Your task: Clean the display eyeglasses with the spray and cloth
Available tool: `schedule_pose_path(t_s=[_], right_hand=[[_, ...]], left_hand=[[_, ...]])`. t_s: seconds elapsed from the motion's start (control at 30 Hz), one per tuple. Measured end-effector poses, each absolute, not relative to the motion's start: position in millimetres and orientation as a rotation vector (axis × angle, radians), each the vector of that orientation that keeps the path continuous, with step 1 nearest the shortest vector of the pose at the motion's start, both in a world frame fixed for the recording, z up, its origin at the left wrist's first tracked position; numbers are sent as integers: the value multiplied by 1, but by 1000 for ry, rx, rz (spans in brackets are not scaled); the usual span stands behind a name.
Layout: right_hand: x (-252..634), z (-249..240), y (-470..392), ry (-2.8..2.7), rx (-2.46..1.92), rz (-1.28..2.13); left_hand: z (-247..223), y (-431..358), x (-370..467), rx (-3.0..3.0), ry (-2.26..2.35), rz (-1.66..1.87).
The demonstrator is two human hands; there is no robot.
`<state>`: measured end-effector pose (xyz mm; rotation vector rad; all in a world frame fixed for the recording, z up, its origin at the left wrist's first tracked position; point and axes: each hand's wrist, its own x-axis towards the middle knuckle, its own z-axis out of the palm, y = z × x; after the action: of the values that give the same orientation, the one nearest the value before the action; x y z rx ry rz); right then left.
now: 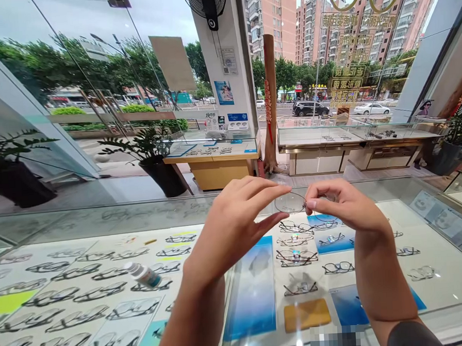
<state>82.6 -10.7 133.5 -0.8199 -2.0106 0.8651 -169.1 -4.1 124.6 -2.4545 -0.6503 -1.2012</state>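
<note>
Thin-rimmed eyeglasses (290, 203) are held up above the glass display counter, one round lens showing clearly and the other partly behind my right fingers. My left hand (237, 221) spans that clear lens, with fingertips at its upper rim and the thumb by its lower rim. Thumb and fingers of my right hand (343, 203) pinch the frame near the bridge. A small white bottle (143, 275) with a blue label is left of my left forearm, on the counter. Below my hands, a mustard-brown flat piece (306, 315) lies near the front.
Under the glass counter top (259, 342) are rows of eyeglass frames (100, 291) and blue display cards (256, 285). Further off are a wooden display case (223, 173), a potted plant (157, 169), a tree-trunk post (269, 104) and a wall fan (208, 4).
</note>
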Motion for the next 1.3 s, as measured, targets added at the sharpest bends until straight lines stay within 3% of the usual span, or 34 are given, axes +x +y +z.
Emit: schedule_pose_path(t_s=[0.17, 0.5, 1.03, 1.3], right_hand=[[79, 134, -15, -2003, -827, 756], [73, 124, -27, -1795, -845, 161], [70, 127, -25, -1672, -851, 98], [70, 124, -24, -1587, -868, -26]], left_hand=[[125, -5, -170, -2408, -637, -1229], [129, -5, -184, -2268, -800, -1503], [125, 2, -178, -2410, -944, -1757], [113, 9, -157, -2226, -1109, -2104]])
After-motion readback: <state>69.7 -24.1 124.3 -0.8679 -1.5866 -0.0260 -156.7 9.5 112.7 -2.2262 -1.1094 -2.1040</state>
